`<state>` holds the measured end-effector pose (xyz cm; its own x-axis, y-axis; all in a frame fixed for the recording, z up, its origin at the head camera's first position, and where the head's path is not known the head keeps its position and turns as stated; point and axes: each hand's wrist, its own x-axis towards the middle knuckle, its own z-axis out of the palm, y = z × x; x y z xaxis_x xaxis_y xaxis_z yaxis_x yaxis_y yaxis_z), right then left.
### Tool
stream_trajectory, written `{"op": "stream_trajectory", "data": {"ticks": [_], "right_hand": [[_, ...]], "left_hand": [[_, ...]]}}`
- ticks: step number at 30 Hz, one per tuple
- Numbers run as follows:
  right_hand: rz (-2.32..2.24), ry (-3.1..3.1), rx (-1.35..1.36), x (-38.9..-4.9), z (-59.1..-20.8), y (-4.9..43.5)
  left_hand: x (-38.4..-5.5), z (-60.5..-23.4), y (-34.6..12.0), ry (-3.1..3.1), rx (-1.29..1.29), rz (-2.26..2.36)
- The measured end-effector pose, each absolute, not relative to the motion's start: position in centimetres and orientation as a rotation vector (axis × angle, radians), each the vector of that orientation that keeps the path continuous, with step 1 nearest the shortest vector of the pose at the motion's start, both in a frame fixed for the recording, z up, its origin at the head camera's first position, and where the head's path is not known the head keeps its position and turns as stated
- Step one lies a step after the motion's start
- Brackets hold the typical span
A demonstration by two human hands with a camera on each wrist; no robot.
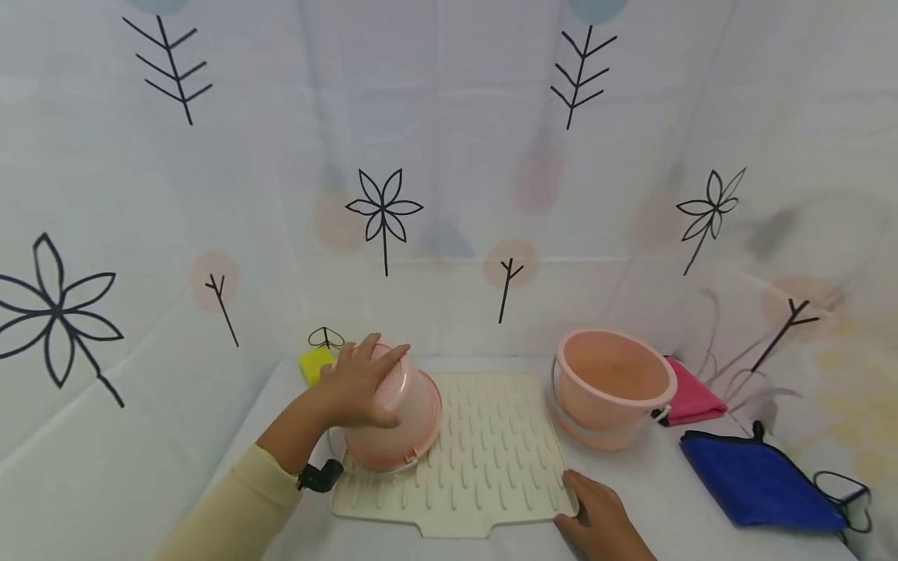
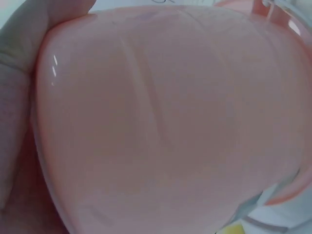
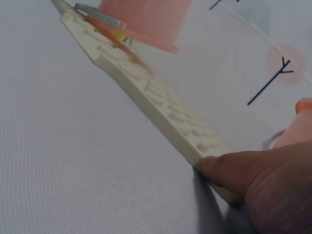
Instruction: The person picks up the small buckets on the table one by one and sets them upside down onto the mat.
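My left hand (image 1: 354, 383), fingers spread, grips the base of an upturned pink bucket (image 1: 412, 417) above the left part of a ridged cream board (image 1: 498, 444); I cannot tell whether the rim touches; my right hand (image 1: 602, 516) pinches the board's near right corner; rightward, an upright second bucket (image 1: 599, 421), pink-red item (image 1: 694, 396) and blue pouch (image 1: 765, 485)

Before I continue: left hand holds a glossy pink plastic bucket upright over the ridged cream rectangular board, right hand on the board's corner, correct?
Not upright: the head view shows the bucket tipped over, mouth downward. The left hand does hold it over the board, right hand on the board's corner.
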<state>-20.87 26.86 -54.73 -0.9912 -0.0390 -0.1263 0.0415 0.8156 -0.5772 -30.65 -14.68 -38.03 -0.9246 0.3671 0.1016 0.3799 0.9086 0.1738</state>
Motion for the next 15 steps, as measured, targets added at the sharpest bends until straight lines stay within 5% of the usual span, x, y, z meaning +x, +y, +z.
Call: {"op": "stream_trajectory", "data": {"ticks": [15], "right_hand": [[-0.902, 2.924, -0.093, -20.9, -54.8, 26.9]], "left_hand": [[-32.3, -38.4, -12.2, -3.061, -0.557, -0.228]]}}
